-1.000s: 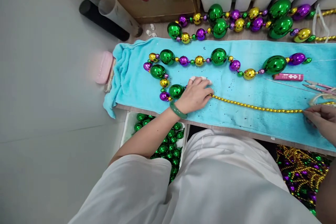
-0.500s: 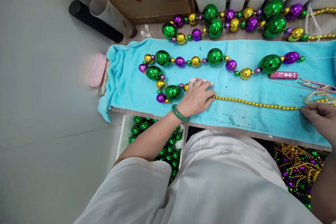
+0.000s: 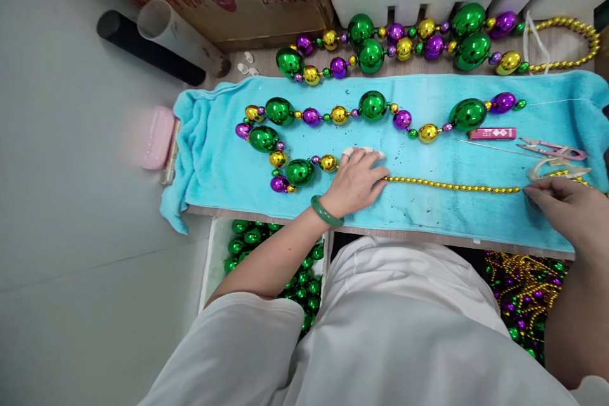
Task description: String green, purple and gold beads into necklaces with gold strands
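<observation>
My left hand (image 3: 360, 181), with white coverings on several fingertips, rests on the blue towel (image 3: 428, 212). Its thumb and forefinger close on a strand of small gold beads (image 3: 451, 187). That strand stretches nearly straight to my right hand (image 3: 561, 206), whose fingers pinch the thread just past the last bead. On the left hand's other side, a garland (image 3: 299, 172) of large green, purple and gold beads bends around and back along the towel. From its far end a thin thread runs right.
Beyond the towel lies a finished-looking bead necklace (image 3: 371, 55). A red packet (image 3: 492, 133), pink thread snips (image 3: 554, 148) and a needle lie near my right hand. Below the edge stand a box of green beads (image 3: 252, 236) and a heap of mixed strands (image 3: 528, 285). A pink case (image 3: 158, 137) sits left.
The view has shifted, so the towel and garland appear further left. Both hands keep hold of the gold strand, which stays stretched between them.
</observation>
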Demonstrator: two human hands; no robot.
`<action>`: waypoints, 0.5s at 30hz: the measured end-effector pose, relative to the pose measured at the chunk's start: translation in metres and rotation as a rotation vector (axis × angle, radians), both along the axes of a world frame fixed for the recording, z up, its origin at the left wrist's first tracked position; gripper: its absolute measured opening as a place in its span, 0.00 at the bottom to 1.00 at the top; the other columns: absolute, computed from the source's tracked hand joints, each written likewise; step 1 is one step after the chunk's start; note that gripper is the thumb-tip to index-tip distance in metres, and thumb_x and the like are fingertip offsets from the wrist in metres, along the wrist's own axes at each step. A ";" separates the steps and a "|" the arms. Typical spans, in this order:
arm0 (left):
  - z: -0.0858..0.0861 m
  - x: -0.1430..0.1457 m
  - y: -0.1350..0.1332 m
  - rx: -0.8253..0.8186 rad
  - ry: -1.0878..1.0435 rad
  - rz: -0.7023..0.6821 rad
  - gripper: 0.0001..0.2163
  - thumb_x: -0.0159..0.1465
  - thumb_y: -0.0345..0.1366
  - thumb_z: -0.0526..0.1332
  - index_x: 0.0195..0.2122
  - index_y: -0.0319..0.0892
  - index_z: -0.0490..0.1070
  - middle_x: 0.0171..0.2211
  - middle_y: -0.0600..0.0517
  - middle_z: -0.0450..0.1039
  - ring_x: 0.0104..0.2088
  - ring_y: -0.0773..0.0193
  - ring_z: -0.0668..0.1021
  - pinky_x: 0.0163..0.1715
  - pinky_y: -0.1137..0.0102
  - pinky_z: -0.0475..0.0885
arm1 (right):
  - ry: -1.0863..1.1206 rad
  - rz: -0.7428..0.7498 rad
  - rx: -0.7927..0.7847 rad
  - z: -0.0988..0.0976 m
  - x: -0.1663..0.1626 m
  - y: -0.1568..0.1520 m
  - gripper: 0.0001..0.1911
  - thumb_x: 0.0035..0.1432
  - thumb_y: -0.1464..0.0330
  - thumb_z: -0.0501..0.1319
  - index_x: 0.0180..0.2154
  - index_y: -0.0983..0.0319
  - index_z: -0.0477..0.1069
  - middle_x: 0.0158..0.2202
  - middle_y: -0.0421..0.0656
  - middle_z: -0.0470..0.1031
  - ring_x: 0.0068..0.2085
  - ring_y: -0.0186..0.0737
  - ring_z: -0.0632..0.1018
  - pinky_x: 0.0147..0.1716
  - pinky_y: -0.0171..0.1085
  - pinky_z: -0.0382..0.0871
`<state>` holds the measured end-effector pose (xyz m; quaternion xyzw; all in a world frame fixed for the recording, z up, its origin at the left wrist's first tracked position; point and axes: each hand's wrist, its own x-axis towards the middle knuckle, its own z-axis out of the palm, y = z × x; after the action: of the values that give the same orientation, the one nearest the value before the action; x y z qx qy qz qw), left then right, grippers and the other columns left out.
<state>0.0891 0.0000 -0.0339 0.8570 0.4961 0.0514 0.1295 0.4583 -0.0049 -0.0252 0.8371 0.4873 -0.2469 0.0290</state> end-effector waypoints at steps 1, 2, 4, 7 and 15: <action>0.000 0.001 0.000 -0.001 0.000 0.001 0.10 0.65 0.38 0.54 0.41 0.46 0.74 0.53 0.46 0.68 0.54 0.50 0.65 0.53 0.51 0.57 | 0.010 0.000 0.013 -0.001 0.001 -0.001 0.13 0.48 0.60 0.60 0.36 0.57 0.75 0.27 0.40 0.73 0.31 0.40 0.71 0.31 0.38 0.61; 0.000 0.000 0.001 -0.003 0.002 0.005 0.10 0.65 0.37 0.54 0.41 0.46 0.75 0.52 0.46 0.68 0.54 0.50 0.65 0.53 0.51 0.57 | 0.027 0.004 0.029 -0.002 0.002 -0.001 0.13 0.48 0.60 0.60 0.36 0.57 0.75 0.27 0.41 0.73 0.31 0.40 0.71 0.31 0.38 0.61; 0.001 -0.003 0.001 -0.006 0.015 0.020 0.10 0.64 0.36 0.54 0.40 0.46 0.75 0.52 0.46 0.69 0.54 0.50 0.65 0.53 0.51 0.57 | 0.053 0.015 0.058 -0.004 0.004 -0.002 0.13 0.48 0.61 0.60 0.36 0.58 0.74 0.27 0.41 0.72 0.30 0.39 0.71 0.31 0.37 0.61; 0.004 -0.005 0.002 -0.014 0.034 0.034 0.10 0.64 0.38 0.55 0.41 0.46 0.74 0.52 0.46 0.68 0.54 0.49 0.65 0.53 0.51 0.57 | 0.060 0.044 0.083 -0.006 0.005 -0.003 0.11 0.49 0.61 0.59 0.34 0.59 0.73 0.25 0.40 0.71 0.29 0.38 0.69 0.31 0.37 0.60; -0.001 0.020 0.006 0.005 -0.008 -0.046 0.10 0.65 0.40 0.54 0.41 0.46 0.74 0.53 0.47 0.68 0.55 0.50 0.65 0.52 0.52 0.58 | 0.110 0.065 0.094 -0.010 0.006 -0.003 0.10 0.50 0.62 0.59 0.34 0.59 0.72 0.24 0.40 0.70 0.28 0.37 0.69 0.31 0.36 0.60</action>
<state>0.1092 0.0057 -0.0351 0.8682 0.4757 0.0533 0.1306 0.4645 -0.0081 -0.0348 0.8065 0.5262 -0.2681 -0.0291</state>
